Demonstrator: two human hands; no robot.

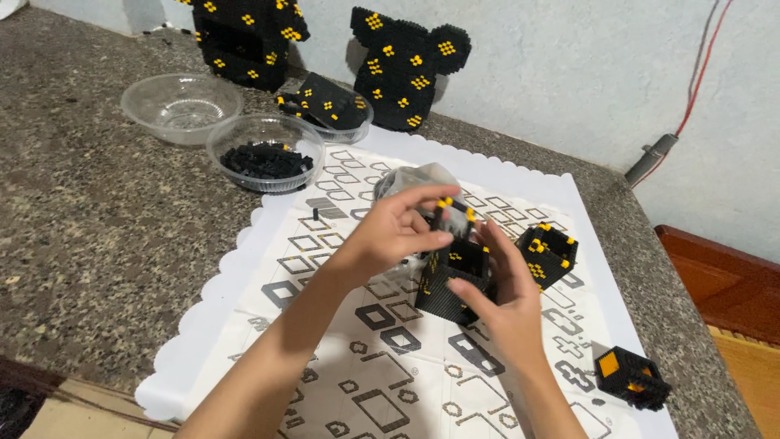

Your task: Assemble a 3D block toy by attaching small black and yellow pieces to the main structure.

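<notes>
A black block model with yellow studs (452, 275) is held above the white patterned mat (268, 268). My left hand (396, 232) grips its upper part from the left, thumb and fingers pinching near the top. My right hand (502, 297) cups its lower right side from below. A second black and yellow block piece (548, 254) rests on the mat just right of my hands. A small black cube with orange faces (632, 376) lies near the mat's right front corner.
Clear plastic bowls stand at the back left: one empty (180, 107), one holding small black bricks (266, 154), a third under a black slab (331, 104). Two tall black and yellow builds (405, 69) (244, 36) lean on the wall. A cable plug (652, 157) hangs at right.
</notes>
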